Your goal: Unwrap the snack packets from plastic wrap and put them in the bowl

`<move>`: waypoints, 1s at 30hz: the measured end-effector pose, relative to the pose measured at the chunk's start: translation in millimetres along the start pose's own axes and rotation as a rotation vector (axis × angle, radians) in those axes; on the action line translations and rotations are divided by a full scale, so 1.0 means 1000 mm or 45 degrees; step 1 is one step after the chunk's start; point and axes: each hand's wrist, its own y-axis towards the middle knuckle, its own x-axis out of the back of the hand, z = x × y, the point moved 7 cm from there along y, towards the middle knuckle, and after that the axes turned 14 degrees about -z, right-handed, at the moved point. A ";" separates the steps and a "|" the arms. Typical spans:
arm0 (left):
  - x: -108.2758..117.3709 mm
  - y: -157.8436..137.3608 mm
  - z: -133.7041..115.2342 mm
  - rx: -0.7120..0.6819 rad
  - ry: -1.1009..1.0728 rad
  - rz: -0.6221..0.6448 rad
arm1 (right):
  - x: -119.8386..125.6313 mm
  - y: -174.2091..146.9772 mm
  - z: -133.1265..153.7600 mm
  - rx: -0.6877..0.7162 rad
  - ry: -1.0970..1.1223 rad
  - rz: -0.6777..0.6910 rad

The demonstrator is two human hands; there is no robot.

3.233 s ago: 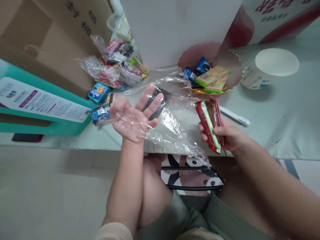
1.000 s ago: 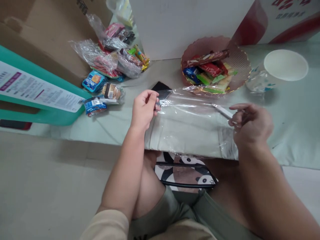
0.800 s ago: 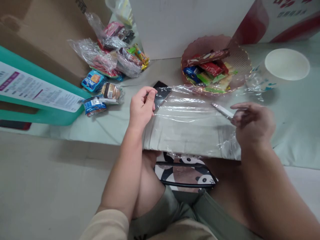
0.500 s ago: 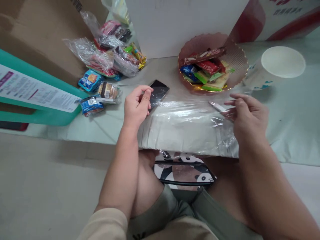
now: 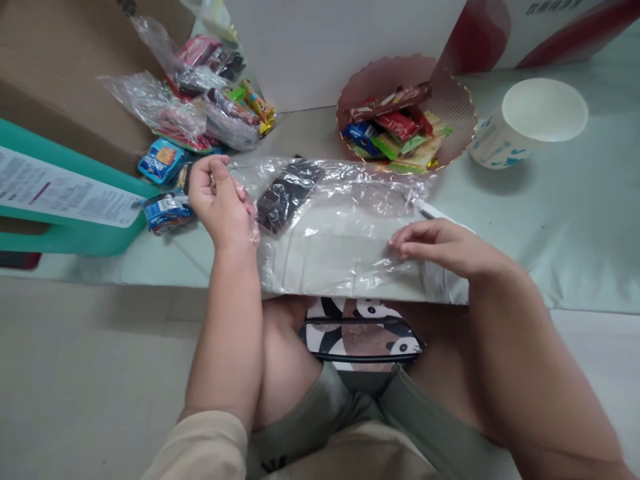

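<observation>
A clear plastic bag [image 5: 345,233] lies spread and wrinkled along the table's front edge. My left hand [image 5: 217,200] is closed on its left end, fingers curled, beside the snack packs. My right hand [image 5: 445,247] rests over the bag's right part, fingers stretched out and fingertips touching the plastic. Beneath the plastic, between my hands, lies a dark phone [image 5: 290,193]. A slim white-and-dark object [image 5: 425,209] sticks out just above my right hand; its kind is unclear.
A pink scalloped bowl [image 5: 463,107] of wrapped snacks stands behind the bag, with a white paper bucket [image 5: 500,137] to its right. Bagged snacks [image 5: 200,100] are piled at the left, near a teal carrier [image 5: 75,233] and a cardboard box [image 5: 55,73].
My left hand has moved left, drawing the plastic over the phone. My right hand has come left and down, its fingers now stretched over the bag. The view has shifted slightly.
</observation>
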 end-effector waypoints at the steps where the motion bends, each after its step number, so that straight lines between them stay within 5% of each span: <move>1: 0.000 0.000 -0.001 0.012 0.018 -0.012 | -0.004 -0.001 0.000 -0.014 -0.015 0.064; 7: -0.001 0.007 0.004 0.039 -0.138 -0.032 | 0.011 0.009 0.000 0.092 0.001 -0.310; 12: -0.010 0.011 0.015 0.035 -0.316 0.128 | 0.025 0.005 0.024 0.766 -0.333 -0.845; 17: -0.014 0.006 0.018 -0.046 -0.290 0.270 | 0.019 -0.002 0.040 1.057 -0.568 -0.981; 23: -0.015 0.006 0.021 -0.098 -0.224 0.295 | 0.037 -0.015 0.044 0.985 -0.348 -1.273; 30: -0.029 -0.002 0.027 -0.018 -0.184 0.487 | 0.034 -0.007 0.024 0.507 0.290 -1.067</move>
